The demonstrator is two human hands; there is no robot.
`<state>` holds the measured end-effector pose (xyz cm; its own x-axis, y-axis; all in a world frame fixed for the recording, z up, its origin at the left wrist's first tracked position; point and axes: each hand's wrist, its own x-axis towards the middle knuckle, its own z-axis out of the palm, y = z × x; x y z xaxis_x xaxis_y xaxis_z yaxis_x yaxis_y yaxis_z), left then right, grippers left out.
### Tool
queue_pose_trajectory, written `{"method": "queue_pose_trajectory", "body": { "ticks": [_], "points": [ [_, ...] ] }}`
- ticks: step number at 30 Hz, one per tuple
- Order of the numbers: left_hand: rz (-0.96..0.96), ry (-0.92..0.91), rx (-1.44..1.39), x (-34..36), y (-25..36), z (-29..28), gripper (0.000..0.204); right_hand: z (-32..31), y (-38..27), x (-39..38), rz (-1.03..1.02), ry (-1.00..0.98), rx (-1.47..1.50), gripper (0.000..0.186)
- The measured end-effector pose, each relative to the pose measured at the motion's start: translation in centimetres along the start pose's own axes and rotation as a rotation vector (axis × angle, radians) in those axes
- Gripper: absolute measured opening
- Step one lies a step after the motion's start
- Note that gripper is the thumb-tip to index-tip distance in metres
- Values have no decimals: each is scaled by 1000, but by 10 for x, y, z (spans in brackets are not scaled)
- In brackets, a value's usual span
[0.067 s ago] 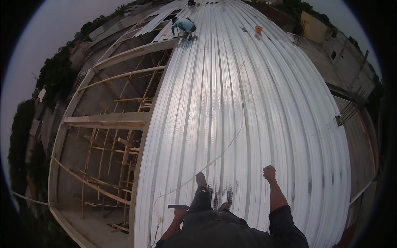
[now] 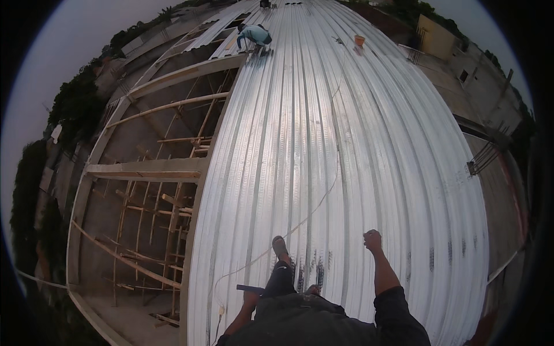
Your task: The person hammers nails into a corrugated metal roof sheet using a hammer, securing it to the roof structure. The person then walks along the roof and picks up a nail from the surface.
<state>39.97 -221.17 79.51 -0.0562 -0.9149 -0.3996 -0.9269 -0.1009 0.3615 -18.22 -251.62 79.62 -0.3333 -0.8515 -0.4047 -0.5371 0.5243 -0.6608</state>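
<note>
1. The left hand [image 2: 250,299] gripped a dark, straight, bar-shaped tool [image 2: 249,288] above the near end of the silver, ribbed metal decking [image 2: 288,144], towards its left edge.
2. The right hand [image 2: 373,240] was curled closed, right of the decking's middle; whether it held anything could not be told.
3. A thin, pale cable [image 2: 300,224] ran lengthwise along the decking.
4. Near the far end, a person in light blue [image 2: 255,34] crouched by the left edge.

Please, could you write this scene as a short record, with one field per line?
Left hand: grips a dark, bar-like tool, kind unclear
Right hand: fingers curled; any held item cannot be told
Surface: ribbed metal sheets
On sheets: thin pale cable, orange bucket
Farther ahead: crouching co-worker in light blue top
Left side: wooden poles, concrete beams
</note>
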Motion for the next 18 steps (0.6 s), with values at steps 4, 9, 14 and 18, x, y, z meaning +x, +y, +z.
{"method": "queue_pose_trajectory", "body": {
  "ticks": [4, 9, 14, 18],
  "points": [
    [133, -89, 20, 103, -21, -33, 26, 27, -85, 24, -38, -71, -59, 29],
    [-239, -34, -454, 278, -49, -136, 18, 61, -40, 68, -188, -267, -494, 24],
    [-550, 272, -1061, 465, -91, -286, 26, 100, -120, 109, -371, -486, -1039, 17],
    [-527, 296, -880, 601, -91, -380, 30, 104, -181, 159, 49, -376, -343, 16]
  ]
}}
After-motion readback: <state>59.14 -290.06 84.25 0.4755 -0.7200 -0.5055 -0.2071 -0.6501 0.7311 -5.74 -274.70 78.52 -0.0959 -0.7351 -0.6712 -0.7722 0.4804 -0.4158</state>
